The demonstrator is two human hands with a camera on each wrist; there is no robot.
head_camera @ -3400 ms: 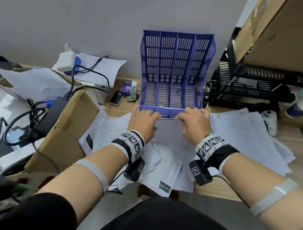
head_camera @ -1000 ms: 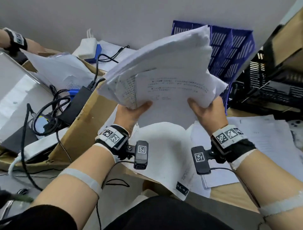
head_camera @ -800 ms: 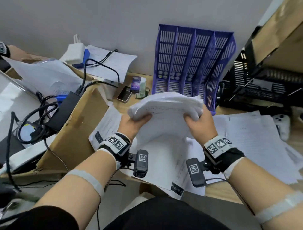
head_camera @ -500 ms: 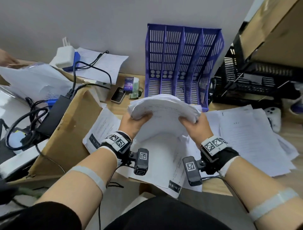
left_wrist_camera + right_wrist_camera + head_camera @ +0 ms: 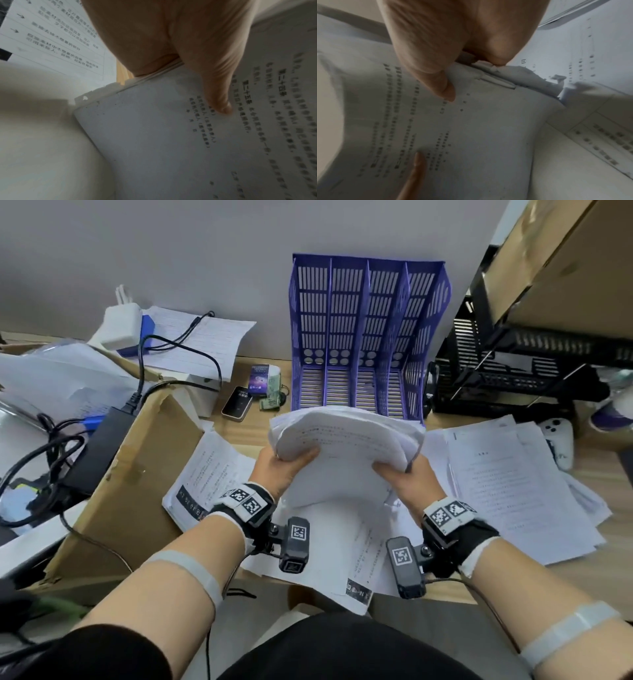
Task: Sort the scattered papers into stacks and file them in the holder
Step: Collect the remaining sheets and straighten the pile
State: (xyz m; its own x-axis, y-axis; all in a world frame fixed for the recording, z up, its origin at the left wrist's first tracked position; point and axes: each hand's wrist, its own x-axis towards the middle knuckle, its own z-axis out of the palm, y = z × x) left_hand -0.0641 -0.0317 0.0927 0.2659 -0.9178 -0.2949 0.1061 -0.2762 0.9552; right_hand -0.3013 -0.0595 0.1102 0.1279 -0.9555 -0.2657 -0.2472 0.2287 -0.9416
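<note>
Just in front of the holder (image 5: 368,337), over the desk (image 5: 246,429), a thick stack (image 5: 346,440) of papers is held up between both hands. Left hand (image 5: 281,470) grips its left edge, thumb on the printed top sheet and fingers underneath; right hand (image 5: 407,477) grips the right edge the same way. From the left wrist view the thumb (image 5: 217,86) presses flat on the page and the sheet edges look ragged, not squared. The right wrist view shows the right thumb (image 5: 436,75) pinching down near the stack's corner, with the left thumb tip across the page.

The stack's long axis runs left to right between the hands, and it bows upward in the middle, its far edge drooping toward the holder's low front lip. The holder stands upright against the wall (image 5: 205,251), its four slots opening toward the person.

Room is tight at the sides: a cardboard box (image 5: 130,481) crowds the left, a black rack (image 5: 513,371) sits just beside the holder on the right. Loose sheets (image 5: 507,484) cover the desk under and right of the hands, some overhanging the near edge. A phone (image 5: 237,406) lies left of the holder.
</note>
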